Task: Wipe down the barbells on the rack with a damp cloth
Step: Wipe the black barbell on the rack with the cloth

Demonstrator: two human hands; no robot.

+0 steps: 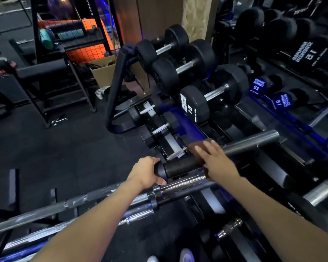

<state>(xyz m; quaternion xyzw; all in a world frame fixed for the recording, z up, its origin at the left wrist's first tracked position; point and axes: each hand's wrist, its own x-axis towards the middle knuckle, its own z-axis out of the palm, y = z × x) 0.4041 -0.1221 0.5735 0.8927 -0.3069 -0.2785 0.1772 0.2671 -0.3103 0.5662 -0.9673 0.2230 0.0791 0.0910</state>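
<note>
Left hand (147, 172) grips the capped near end of the black-sleeved steel bar (182, 167) on the rack's front edge; right hand (214, 159) presses a brown cloth (194, 147) mid-bar, axis running up-right.

Both hands (148, 172) on perhaps a barbell (182, 167)

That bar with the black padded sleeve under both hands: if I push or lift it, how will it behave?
The bar is round and lies across the rack, so a sideways push would probably roll it. Bare steel past the black sleeve suggests it is stiff and heavy for its size. The left hand grips the sleeve's end, the right hand rests flat on it; the polished steel may be slicker than the matte sleeve.
</note>
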